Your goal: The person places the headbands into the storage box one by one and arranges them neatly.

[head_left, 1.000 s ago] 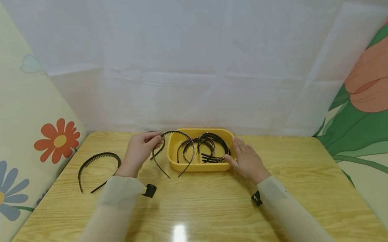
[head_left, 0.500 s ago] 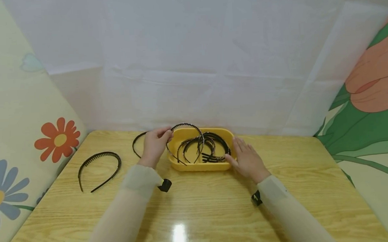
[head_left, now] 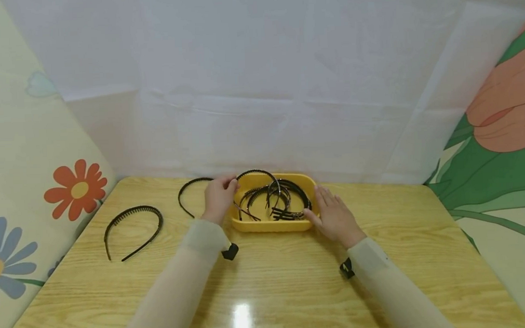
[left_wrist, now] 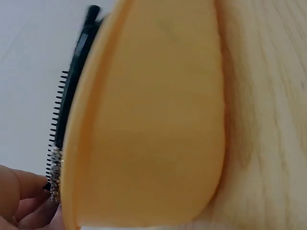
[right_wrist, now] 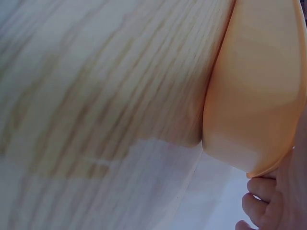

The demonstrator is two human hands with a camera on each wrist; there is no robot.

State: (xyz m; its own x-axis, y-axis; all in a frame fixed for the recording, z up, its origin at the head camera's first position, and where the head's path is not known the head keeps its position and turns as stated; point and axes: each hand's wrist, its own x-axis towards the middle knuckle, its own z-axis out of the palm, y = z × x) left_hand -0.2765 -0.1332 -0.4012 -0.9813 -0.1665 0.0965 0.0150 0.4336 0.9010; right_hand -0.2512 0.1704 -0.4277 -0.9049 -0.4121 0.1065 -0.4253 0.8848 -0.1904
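My left hand (head_left: 220, 198) pinches a thin black toothed headband (head_left: 259, 171) at the left end of a yellow plastic basket (head_left: 273, 226). The headband tilts down inside the basket, over other headbands. In the left wrist view, the fingertips hold a glittery stretch of this headband (left_wrist: 56, 167) just past the basket's rim (left_wrist: 72, 143). Several black headbands (head_left: 307, 196) lie nested in the basket's right half. My right hand (head_left: 337, 214) rests against the basket's right end, fingers extended and thumb over the rim. From the right wrist, its fingertips (right_wrist: 256, 208) appear beside the rim.
A toothed black headband (head_left: 161, 219) lies on the wooden table (head_left: 292, 279) at the left. Another black headband (head_left: 180, 198) lies behind my left hand, partly hidden by it. A white sheet (head_left: 260, 87) hangs behind the table, with flower-patterned panels at both sides.
My left hand has moved right with the pinched headband, bringing it from the basket's left side down into the basket. The right hand has stayed at the basket's right end.
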